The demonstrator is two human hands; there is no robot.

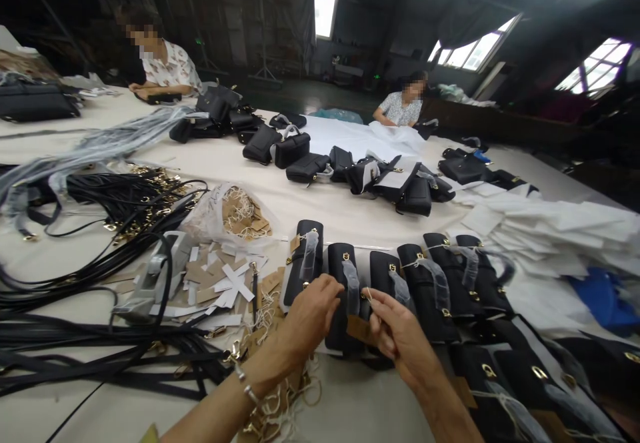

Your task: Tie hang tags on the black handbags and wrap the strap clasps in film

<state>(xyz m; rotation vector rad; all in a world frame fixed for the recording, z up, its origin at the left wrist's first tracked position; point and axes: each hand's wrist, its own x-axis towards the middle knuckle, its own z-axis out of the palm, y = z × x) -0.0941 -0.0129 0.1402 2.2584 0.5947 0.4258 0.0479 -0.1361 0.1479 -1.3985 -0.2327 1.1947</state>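
My left hand (pixel 311 315) rests with curled fingers on a black handbag (pixel 343 283) in a row of several black handbags (pixel 440 283) lying side by side in front of me. My right hand (pixel 397 333) is closed in a pinch on a brown paper tag (pixel 359 328) and its thin white string (pixel 369 292), just above the same bag. The two hands almost touch. Each bag has gold hardware and a plastic-wrapped strap.
Black straps with gold clips (pixel 120 209) sprawl at left. A clear bag of tags (pixel 235 213), loose paper tags (pixel 220 279) and a grey tool (pixel 155 276) lie beside them. White dust bags (pixel 550 229) pile up at right. Two other people sit across the table.
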